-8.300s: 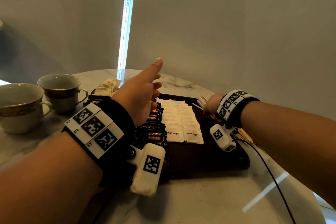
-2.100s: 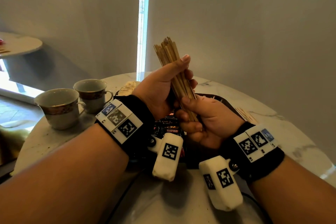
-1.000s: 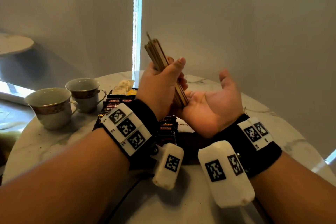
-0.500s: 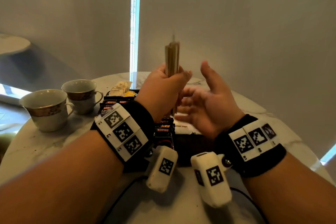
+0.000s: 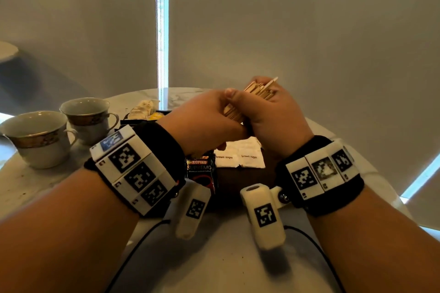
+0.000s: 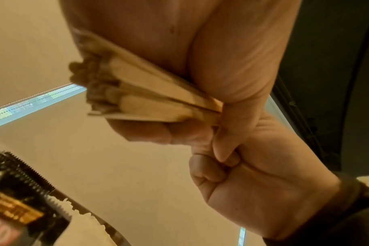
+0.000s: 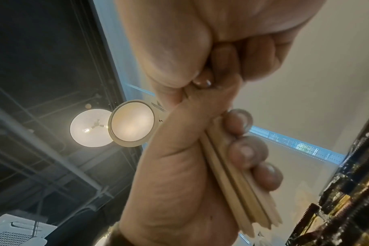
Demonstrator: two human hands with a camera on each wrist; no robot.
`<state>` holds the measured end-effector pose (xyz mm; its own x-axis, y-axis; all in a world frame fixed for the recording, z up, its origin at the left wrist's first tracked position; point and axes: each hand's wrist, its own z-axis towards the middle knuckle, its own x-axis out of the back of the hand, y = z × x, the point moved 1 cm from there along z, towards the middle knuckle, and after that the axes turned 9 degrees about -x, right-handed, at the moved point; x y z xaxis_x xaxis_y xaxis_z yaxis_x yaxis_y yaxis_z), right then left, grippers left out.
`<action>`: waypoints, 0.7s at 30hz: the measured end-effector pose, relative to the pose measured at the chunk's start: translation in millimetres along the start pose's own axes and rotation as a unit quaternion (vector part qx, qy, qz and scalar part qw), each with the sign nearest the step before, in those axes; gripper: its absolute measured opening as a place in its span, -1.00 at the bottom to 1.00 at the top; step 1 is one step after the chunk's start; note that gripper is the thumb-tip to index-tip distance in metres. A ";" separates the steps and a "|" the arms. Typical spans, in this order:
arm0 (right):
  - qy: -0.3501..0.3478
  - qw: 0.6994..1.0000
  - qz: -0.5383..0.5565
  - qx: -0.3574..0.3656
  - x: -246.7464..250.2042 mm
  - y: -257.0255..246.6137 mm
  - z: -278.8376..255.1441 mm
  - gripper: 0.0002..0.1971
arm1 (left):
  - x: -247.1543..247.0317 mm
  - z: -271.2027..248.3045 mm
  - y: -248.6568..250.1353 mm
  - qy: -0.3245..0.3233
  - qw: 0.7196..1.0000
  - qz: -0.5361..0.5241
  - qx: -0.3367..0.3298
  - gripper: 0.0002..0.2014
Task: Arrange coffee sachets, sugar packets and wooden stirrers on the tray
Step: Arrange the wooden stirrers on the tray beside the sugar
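Observation:
Both hands hold one bundle of wooden stirrers (image 5: 258, 89) above the dark tray (image 5: 238, 181), its tips slanting up to the right. My left hand (image 5: 226, 104) grips its lower part, thumb on top. My right hand (image 5: 266, 100) wraps its upper part; in the right wrist view its fingertips (image 7: 247, 153) curl over the stirrers (image 7: 238, 191). The left wrist view shows the stirrers (image 6: 147, 94) fanned out under my palm. Black coffee sachets (image 5: 200, 169) and white brown-sugar packets (image 5: 240, 157) lie on the tray below, mostly hidden by my hands.
Two gold-rimmed cups (image 5: 35, 135) (image 5: 88, 114) stand on the round marble table (image 5: 214, 257) at the left. Pale packets (image 5: 142, 109) lie behind the tray's far left corner. Grey blinds (image 5: 297, 31) close off the back. Cables (image 5: 133, 242) trail from the wrist cameras across the table's near side.
Half a second ago my left hand held the bundle upright and my right hand was open beside it. The bundle has since dropped and tilted right, and my right hand has closed round it.

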<state>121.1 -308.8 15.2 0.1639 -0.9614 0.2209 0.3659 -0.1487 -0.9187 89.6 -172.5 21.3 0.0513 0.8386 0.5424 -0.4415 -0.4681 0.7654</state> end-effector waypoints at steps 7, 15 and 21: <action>0.055 0.994 0.087 -0.023 -3.0 1.0 1.4 -0.78 | -4.5 0.0 -3.6 0.043 0.990 0.129 -0.048 -0.77; 0.050 0.997 0.039 -0.039 -6.4 3.0 0.0 -0.74 | -1.7 1.1 -2.5 0.036 0.987 0.157 -0.024 -0.87; 0.056 0.992 -0.106 -0.050 18.3 -4.8 4.4 -0.28 | 3.7 -1.5 -0.3 0.003 0.978 0.208 0.006 -0.82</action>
<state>126.4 -324.6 25.1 -0.0120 -0.9250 0.3797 0.2879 -0.3668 -0.8846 88.6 -168.8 22.6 -0.1371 0.5759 0.8059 -0.4123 -0.7730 0.4822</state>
